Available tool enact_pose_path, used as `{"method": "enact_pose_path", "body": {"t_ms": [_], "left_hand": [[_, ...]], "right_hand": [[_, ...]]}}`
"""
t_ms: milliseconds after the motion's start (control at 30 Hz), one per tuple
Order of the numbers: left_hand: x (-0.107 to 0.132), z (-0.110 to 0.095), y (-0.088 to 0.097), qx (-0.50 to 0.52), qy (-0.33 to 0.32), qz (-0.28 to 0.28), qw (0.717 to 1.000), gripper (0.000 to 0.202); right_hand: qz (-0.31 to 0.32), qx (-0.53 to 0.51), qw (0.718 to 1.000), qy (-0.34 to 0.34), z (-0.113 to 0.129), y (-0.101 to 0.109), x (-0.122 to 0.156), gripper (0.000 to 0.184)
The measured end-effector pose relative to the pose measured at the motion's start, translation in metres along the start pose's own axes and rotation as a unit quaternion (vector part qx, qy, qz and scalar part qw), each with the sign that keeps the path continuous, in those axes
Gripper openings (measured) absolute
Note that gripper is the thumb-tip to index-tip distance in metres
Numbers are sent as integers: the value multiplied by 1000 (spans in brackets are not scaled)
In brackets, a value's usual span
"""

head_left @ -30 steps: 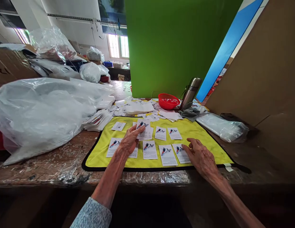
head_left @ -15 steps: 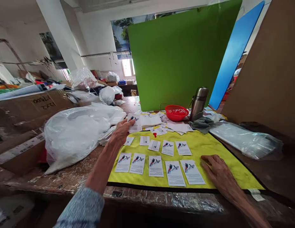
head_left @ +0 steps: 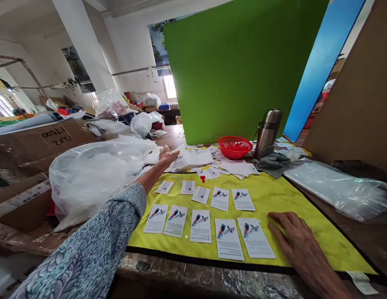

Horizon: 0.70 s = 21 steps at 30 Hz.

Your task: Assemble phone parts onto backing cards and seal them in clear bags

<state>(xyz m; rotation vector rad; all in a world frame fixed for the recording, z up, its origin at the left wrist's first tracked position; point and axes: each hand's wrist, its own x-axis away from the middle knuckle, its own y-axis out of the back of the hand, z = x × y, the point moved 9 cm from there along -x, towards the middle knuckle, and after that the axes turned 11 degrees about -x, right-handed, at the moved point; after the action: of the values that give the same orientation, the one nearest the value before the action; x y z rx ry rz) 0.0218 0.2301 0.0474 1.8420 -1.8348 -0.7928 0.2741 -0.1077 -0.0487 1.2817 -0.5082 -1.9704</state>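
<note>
My left hand (head_left: 168, 156) reaches out to the paper piles at the back, beside a stack of white paper (head_left: 195, 158). Its fingers are small and partly hidden, and I see no card clearly in them. On the yellow mat (head_left: 268, 197), my right hand (head_left: 297, 236) rests palm down, fingers loosely stretched, holding nothing. To its left lie two rows of small cards. The front row shows a coloured picture, as on this card (head_left: 256, 237). At the back row's left are cards with a phone-case outline, including this one (head_left: 201, 194). A small red piece (head_left: 202, 179) lies behind them.
A red basket (head_left: 235, 147), a steel flask (head_left: 268, 132) and a grey cloth (head_left: 272, 162) stand behind the mat. Clear plastic bags (head_left: 339, 185) lie at right, a big white bag (head_left: 99, 178) at left. A green board (head_left: 240, 79) rises behind.
My left hand has moved farther back, and the card it held no longer shows clearly in it. My right hand stays on the mat. The view has shifted slightly.
</note>
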Motion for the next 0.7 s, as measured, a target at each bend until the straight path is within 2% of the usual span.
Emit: {"method": "enact_pose_path", "body": {"t_ms": [67,133,200,300,400,467,567,667,700], "left_hand": [[6,-5,-4,-20,-47,13,999,19],[21,-4,-14,-31,-93,52,994,8],[41,1,-26,-41,-136,92,986,13],[68,12,-35,-49,-194,122,972,15],[79,21,-36,-60,-227,130,963,25],[80,21,-31,-63,-237,127,961,27],[85,18,-14,-40,-249,108,962,23],[98,26,8,24,-250,90,964,17],[102,31,18,83,-251,80,961,15]], "right_hand": [[-3,-5,1000,-6,-1,1,-1,26],[-3,-7,1000,-15,-2,1,-1,26],[-1,-9,1000,-26,-3,1,-2,26],[2,-19,999,-37,-4,1,-2,27],[10,-34,998,-43,-5,-1,-3,26],[13,-42,998,-50,-6,-2,-5,26],[13,-49,996,-67,-3,3,-7,21],[30,-59,993,-93,7,7,-7,18],[35,-56,993,-98,10,7,-7,17]]}}
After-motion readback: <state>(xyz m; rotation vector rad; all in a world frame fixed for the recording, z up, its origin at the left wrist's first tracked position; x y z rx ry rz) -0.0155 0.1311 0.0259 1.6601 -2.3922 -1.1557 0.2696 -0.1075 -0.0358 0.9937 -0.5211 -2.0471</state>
